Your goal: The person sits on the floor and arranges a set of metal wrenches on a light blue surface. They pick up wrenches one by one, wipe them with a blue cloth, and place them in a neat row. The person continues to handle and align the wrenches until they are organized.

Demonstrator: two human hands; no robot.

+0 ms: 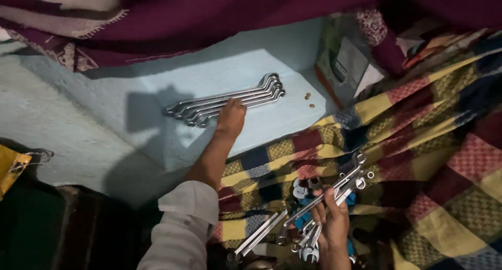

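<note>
Our left hand [230, 116] rests fingers-down on the row of shiny steel ring spanners [225, 100] on the pale blue ledge [157, 92]; our right hand [330, 223] clutches a bundle of silver combination wrenches [314, 207] over the checked blanket [429, 160].

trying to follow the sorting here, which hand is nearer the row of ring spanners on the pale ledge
Left. The left hand rests on the row of ring spanners on the pale ledge; the right hand is apart, gripping a bunch of spanners over the checked blanket.

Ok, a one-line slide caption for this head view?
Left hand rests on a row of ring spanners on a pale ledge; right hand grips more spanners.
</note>
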